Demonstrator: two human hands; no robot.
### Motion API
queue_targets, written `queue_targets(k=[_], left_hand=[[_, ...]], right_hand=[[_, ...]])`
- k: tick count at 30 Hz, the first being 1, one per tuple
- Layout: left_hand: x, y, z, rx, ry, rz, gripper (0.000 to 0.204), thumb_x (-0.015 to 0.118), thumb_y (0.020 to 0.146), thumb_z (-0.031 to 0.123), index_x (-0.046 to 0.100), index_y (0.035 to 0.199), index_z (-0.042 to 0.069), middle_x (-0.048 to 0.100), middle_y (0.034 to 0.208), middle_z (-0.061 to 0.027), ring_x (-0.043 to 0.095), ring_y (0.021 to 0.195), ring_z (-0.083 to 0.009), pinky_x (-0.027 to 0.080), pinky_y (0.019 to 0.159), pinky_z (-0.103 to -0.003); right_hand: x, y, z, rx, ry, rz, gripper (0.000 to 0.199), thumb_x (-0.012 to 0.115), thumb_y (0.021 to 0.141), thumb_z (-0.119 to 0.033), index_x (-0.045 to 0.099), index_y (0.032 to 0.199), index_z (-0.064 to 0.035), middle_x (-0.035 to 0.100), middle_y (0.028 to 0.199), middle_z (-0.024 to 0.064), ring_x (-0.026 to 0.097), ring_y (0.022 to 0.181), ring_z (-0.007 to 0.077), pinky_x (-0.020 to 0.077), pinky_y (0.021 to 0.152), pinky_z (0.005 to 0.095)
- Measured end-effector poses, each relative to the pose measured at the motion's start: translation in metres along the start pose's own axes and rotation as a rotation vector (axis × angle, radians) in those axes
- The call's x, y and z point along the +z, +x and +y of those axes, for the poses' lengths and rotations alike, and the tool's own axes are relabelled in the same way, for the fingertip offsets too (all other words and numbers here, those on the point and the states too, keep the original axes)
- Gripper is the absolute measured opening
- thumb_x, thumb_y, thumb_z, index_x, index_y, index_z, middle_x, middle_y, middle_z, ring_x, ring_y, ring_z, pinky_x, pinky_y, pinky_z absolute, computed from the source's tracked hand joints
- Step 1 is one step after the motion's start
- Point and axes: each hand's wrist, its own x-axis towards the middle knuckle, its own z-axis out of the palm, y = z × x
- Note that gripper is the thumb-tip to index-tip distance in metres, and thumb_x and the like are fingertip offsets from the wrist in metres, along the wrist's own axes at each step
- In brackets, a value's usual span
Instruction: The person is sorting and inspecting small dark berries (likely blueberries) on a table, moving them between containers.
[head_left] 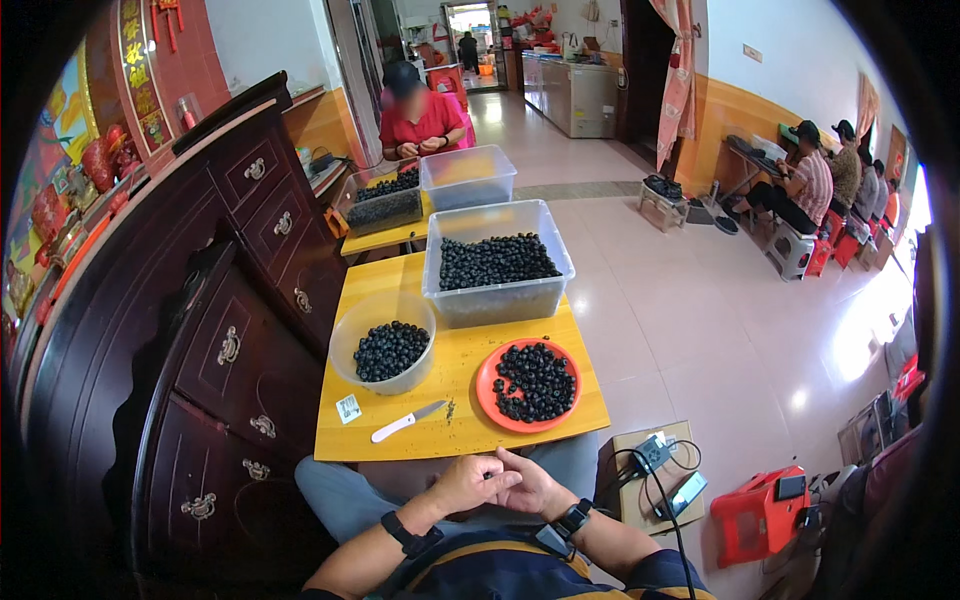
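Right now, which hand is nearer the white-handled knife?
Left. The left hand is closer to the body than the knife and to its right; the right hand, against the left, is farther right still.

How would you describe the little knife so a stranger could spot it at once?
Start at the yellow table nearest the camera. Close to its near edge, look between the translucent round tub of dark berries and the red plate. The knife lies there, its long, slim shape, white handle and grey blade setting it apart from those two round neighbours.
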Motion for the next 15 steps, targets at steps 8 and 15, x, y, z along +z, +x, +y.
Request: queue_targets(k=[8, 15], left_hand=[[0.039, -0.01, 0.003, 0.38, 0.476, 0.329, 0.033, 0.071, 0.086, 0.039, 0.063, 0.073, 0.01, 0.064, 0.069, -0.0137, 0.065, 0.067, -0.0314, 0.047, 0.066, -0.042], [0.046, -0.011, 0.003, 0.457, 0.68, 0.277, 0.027, 0.065, 0.089, 0.035, 0.063, 0.08, 0.009, 0.063, 0.081, -0.0086, 0.059, 0.082, -0.0284, 0.046, 0.077, -0.044]], right_hand=[[-0.014, 0.011, 0.033, 0.005, 0.289, -0.28, 0.059, 0.043, 0.105, -0.045, 0.047, 0.139, 0.0029, 0.051, 0.142, 0.0209, 0.048, 0.134, 0.0319, 0.0344, 0.117, 0.0446], [0.005, -0.031, 0.032, -0.708, -0.918, 0.042, 0.032, 0.068, 0.085, -0.011, 0.064, 0.115, -0.0021, 0.064, 0.121, 0.0171, 0.06, 0.116, 0.0305, 0.0495, 0.097, 0.0403]])
